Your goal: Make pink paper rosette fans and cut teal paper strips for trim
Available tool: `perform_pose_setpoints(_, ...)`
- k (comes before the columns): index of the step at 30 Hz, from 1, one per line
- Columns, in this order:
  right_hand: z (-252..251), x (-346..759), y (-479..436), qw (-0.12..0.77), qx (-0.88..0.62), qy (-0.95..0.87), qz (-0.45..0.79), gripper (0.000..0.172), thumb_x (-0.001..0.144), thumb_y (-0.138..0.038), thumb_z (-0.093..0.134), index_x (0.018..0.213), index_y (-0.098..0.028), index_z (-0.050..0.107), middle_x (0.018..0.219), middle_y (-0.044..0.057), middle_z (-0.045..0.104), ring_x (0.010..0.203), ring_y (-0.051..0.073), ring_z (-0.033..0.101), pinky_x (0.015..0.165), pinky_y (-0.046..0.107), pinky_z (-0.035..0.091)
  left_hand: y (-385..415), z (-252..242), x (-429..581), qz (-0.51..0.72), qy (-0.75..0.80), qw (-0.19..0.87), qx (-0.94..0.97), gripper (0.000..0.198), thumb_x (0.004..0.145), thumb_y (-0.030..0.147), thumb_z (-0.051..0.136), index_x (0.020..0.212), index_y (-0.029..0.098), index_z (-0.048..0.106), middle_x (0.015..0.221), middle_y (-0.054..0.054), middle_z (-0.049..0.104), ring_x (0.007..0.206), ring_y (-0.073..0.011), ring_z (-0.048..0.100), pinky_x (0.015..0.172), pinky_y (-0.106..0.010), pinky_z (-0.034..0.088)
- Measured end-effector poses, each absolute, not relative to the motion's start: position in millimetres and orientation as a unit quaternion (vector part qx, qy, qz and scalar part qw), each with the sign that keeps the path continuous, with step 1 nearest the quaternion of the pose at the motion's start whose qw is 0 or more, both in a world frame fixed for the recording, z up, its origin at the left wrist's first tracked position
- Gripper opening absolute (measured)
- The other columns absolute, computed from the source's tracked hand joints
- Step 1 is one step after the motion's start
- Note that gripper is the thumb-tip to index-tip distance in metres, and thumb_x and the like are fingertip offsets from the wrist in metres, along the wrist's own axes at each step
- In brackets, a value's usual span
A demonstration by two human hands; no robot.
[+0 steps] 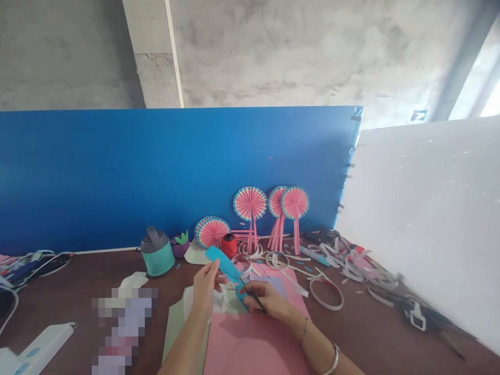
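Observation:
My left hand (206, 285) pinches a bright blue strip of paper (223, 262) near its upper end, thumb on top. The strip slants down to the right, toward my right hand (269, 302). Those fingers are closed round dark scissors (255, 300), whose blades are against the strip's lower part and partly hidden. Beneath both hands lie pink paper sheets (253, 344), with pale green paper (174, 325) under their left side. Crumpled white tissue (219, 302) sits just right of my left hand.
Pink pleated paper fans (250, 203) stand against the blue partition (156, 172). Nearby are a red thread spool (229, 245), a teal container (157, 258) and a tape roll (326, 293). Paper scraps (351, 263) lie right; a white power strip (49, 346) lies left.

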State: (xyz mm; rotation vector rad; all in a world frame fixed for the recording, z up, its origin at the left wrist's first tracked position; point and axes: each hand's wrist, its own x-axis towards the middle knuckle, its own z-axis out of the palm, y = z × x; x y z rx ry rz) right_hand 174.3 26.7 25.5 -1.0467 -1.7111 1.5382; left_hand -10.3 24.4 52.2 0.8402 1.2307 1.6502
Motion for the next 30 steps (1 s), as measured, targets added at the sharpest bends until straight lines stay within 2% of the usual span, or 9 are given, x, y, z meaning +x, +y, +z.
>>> perform_pose_setpoints(9,21.9,175.2,28.0,0.311,-0.375,-0.646,0.588,0.021,0.067,-0.039,0.067,0.083,-0.026,0.070,0.054,-0.005,0.054,0.046,0.010,0.045,0.048,0.022,0.032,25.5,51.1,-11.7,0.661,0.503,0.445,0.336,0.045,0.052,0.056,0.078,0.063,0.015,0.062,0.055,0.002,0.055,0.043,-0.0132,0.057,0.036,-0.020,0.033)
perform_pose_setpoints(14,24.4,175.9,26.4,0.301,-0.391,-0.646,0.582,0.024,0.067,-0.042,0.067,0.086,-0.026,0.070,0.054,-0.005,0.054,0.046,0.011,0.045,0.048,0.023,0.032,23.8,52.5,-10.9,0.654,0.510,0.441,0.344,0.043,0.055,0.056,0.075,0.062,0.016,0.061,0.055,0.003,0.054,0.044,-0.0140,0.058,0.037,-0.021,0.034)
perform_pose_setpoints(30,27.6,175.2,24.6,0.308,-0.380,-0.649,0.583,0.017,0.068,-0.037,0.066,0.081,-0.027,0.071,0.051,-0.006,0.050,0.044,0.010,0.043,0.047,0.023,0.030,26.9,47.5,-13.2,0.657,0.510,0.435,0.344,0.047,0.051,0.058,0.077,0.062,0.015,0.063,0.054,0.001,0.056,0.043,-0.0143,0.058,0.036,-0.021,0.034)
